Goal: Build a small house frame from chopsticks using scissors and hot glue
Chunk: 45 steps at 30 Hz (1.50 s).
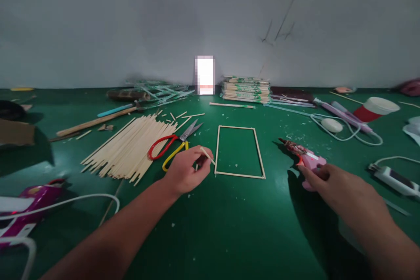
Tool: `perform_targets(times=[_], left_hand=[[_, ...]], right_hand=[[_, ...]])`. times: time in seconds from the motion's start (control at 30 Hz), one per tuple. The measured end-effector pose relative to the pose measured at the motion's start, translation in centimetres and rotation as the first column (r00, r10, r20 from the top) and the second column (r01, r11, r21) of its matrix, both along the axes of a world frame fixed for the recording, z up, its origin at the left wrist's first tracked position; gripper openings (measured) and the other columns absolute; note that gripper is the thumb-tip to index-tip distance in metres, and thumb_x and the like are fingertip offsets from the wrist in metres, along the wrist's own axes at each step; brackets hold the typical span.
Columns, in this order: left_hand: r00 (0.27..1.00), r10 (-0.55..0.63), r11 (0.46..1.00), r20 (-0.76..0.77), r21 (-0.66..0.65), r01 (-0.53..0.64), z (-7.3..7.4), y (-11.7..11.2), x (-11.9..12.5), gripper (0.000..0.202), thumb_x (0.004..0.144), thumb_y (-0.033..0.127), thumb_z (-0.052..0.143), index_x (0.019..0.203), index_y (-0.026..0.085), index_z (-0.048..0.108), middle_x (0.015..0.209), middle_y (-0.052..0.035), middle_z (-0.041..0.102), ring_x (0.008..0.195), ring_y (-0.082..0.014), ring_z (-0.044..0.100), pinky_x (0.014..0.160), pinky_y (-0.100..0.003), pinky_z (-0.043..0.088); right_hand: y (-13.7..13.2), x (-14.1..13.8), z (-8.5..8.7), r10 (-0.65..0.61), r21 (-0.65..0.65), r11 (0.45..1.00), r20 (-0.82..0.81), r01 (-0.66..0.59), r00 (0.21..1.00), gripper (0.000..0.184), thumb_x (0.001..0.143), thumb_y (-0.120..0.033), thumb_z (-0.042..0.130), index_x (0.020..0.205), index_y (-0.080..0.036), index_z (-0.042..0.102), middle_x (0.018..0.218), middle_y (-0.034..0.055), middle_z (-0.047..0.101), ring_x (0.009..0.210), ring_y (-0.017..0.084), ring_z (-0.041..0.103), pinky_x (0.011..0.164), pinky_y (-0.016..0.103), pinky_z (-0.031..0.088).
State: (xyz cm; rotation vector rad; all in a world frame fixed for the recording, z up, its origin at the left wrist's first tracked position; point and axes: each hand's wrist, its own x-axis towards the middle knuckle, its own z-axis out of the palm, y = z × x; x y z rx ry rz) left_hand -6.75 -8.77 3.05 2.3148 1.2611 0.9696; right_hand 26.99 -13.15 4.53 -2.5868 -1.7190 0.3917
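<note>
A short wooden stick (206, 155) is pinched in the closed fingers of my left hand (188, 169), close to the lower left corner of a rectangular stick frame (239, 175). That frame lies flat on the green table (210, 232). My right hand (341, 188) is closed around the handle of a pink glue gun (311, 164), whose dark nozzle points left and away from me. Scissors (177, 140) with one red and one yellow handle lie partly behind my left hand, blades apart. Left of them spreads a pile of bare wooden sticks (127, 148).
Wrapped chopsticks (246, 89) are stacked by the wall, beside torn wrappers (160, 89). A purple glue gun (36, 205) with a white cord lies at lower left. At right are a red and white cup (376, 109), a white egg-shaped object (332, 125) and a white device (397, 180).
</note>
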Motion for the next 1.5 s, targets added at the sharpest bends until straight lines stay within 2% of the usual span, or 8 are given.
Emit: perform_targets(times=[0.3, 0.43, 0.53, 0.7, 0.93, 1.13, 1.23, 1.5], left_hand=[[0.999, -0.010, 1.000, 0.040, -0.007, 0.011, -0.1, -0.1, 0.2, 0.013, 0.081, 0.021, 0.050, 0.076, 0.018, 0.061, 0.078, -0.0025, 0.069, 0.066, -0.0108, 0.062, 0.061, -0.021, 0.050], [0.991, 0.028, 0.999, 0.129, -0.045, -0.023, -0.1, -0.3, 0.3, 0.011, 0.079, 0.019, 0.052, 0.074, 0.017, 0.061, 0.077, -0.0026, 0.068, 0.059, -0.0089, 0.060, 0.055, -0.020, 0.049], [0.975, 0.071, 0.987, 0.209, -0.155, -0.039, -0.3, -0.3, 0.4, 0.009, 0.078, 0.019, 0.054, 0.073, 0.016, 0.061, 0.077, -0.0026, 0.068, 0.057, -0.0082, 0.060, 0.053, -0.019, 0.049], [0.889, 0.206, 0.926, 0.409, -0.376, -0.041, -0.8, 0.1, 0.3, 0.013, 0.078, 0.020, 0.055, 0.090, 0.016, 0.057, 0.075, -0.0022, 0.065, 0.053, -0.0088, 0.059, 0.051, -0.021, 0.050], [0.843, 0.215, 0.922, 0.494, -0.388, -0.008, -1.3, 0.7, 0.0, 0.008, 0.082, 0.021, 0.053, 0.084, 0.015, 0.057, 0.074, -0.0010, 0.061, 0.055, -0.0083, 0.057, 0.053, -0.022, 0.047], [0.941, 0.077, 0.981, 0.330, -0.193, -0.012, -1.0, 0.4, 0.0, 0.007, 0.079, 0.016, 0.055, 0.080, 0.015, 0.061, 0.074, -0.0021, 0.061, 0.060, -0.0101, 0.057, 0.054, -0.022, 0.046], [0.962, -0.006, 0.995, 0.272, -0.095, 0.034, -0.7, 0.3, 0.4, 0.008, 0.078, 0.013, 0.053, 0.079, 0.015, 0.061, 0.075, -0.0026, 0.062, 0.059, -0.0096, 0.055, 0.055, -0.023, 0.045], [0.980, -0.046, 0.999, 0.194, -0.008, 0.048, -0.5, 0.1, 0.4, 0.010, 0.080, 0.013, 0.051, 0.076, 0.014, 0.061, 0.072, -0.0020, 0.063, 0.061, -0.0098, 0.058, 0.056, -0.021, 0.047]], right_hand=[[-0.4, -1.2, 0.1, -0.100, 0.169, 0.970, -0.375, 0.174, 0.922, 0.028, 0.077, -0.049, 0.055, 0.086, -0.023, 0.063, 0.065, 0.0081, 0.068, 0.062, 0.026, 0.064, 0.061, 0.038, 0.042], [-0.3, -3.0, 0.4, -0.015, 0.213, 0.900, -0.857, 0.381, 0.514, 0.037, 0.063, -0.041, 0.073, 0.092, -0.023, 0.058, 0.070, 0.0005, 0.066, 0.064, 0.019, 0.063, 0.060, 0.030, 0.047], [0.6, -4.2, 0.8, -0.042, 0.028, 0.927, -0.983, 0.375, 0.177, 0.048, 0.053, -0.030, 0.081, 0.094, -0.022, 0.059, 0.072, -0.0016, 0.064, 0.059, 0.014, 0.059, 0.053, 0.023, 0.047], [2.2, -6.8, 1.4, -0.050, -0.038, 0.966, -0.998, 0.256, 0.039, 0.023, 0.064, -0.026, 0.075, 0.080, -0.018, 0.060, 0.062, -0.0024, 0.056, 0.053, 0.009, 0.051, 0.047, 0.019, 0.043], [0.8, -8.4, -0.6, 0.110, 0.131, 0.978, -0.985, 0.162, 0.132, 0.024, 0.075, -0.038, 0.064, 0.062, -0.019, 0.054, 0.052, 0.0004, 0.055, 0.050, 0.014, 0.051, 0.050, 0.026, 0.041], [-1.4, -8.8, -1.4, -0.004, -0.015, 1.000, -0.937, -0.027, 0.350, 0.039, 0.079, -0.054, 0.053, 0.074, -0.017, 0.062, 0.048, -0.0014, 0.052, 0.041, 0.011, 0.044, 0.039, 0.023, 0.030], [-1.5, -9.4, -1.2, 0.091, 0.012, 0.988, -0.857, -0.156, 0.508, 0.039, 0.081, -0.052, 0.050, 0.064, -0.018, 0.059, 0.046, -0.0026, 0.049, 0.040, 0.010, 0.042, 0.040, 0.023, 0.033], [-1.0, -9.9, -0.9, 0.311, 0.072, 0.928, -0.693, -0.367, 0.650, 0.036, 0.085, -0.045, 0.044, 0.068, -0.018, 0.061, 0.048, -0.0022, 0.052, 0.042, 0.011, 0.048, 0.038, 0.021, 0.037]])
